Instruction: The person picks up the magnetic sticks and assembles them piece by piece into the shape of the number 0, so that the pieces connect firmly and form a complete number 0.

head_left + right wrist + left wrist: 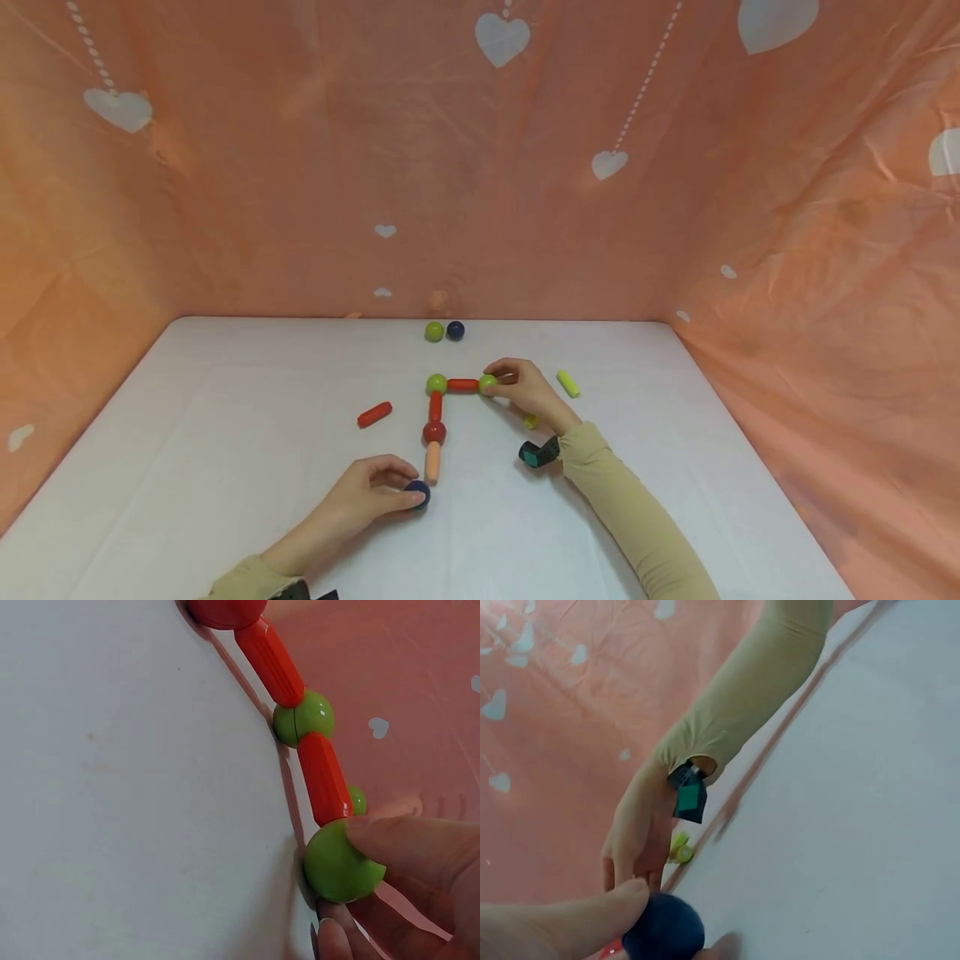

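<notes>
1. Red, green and tan parts make one bent chain (436, 406) lying mid-way across the white table (225, 433).
2. Right hand (522, 386): thumb and fingers pinch the chain's green end ball (341, 862), parted only by its width.
3. Left hand (371, 492): fingers curl on a dark blue ball (666, 930), just beside the tan rod (432, 463); contact cannot be confirmed.
4. Handling, as judged: light, stiff, glossy; balls likely slip or roll. Grip balls across their widest part, rods mid-length; joints may part if lifted by one end.
5. Outlying: a loose red rod (375, 415) left of the chain, a yellow-green rod (567, 383) beyond the right hand.
</notes>
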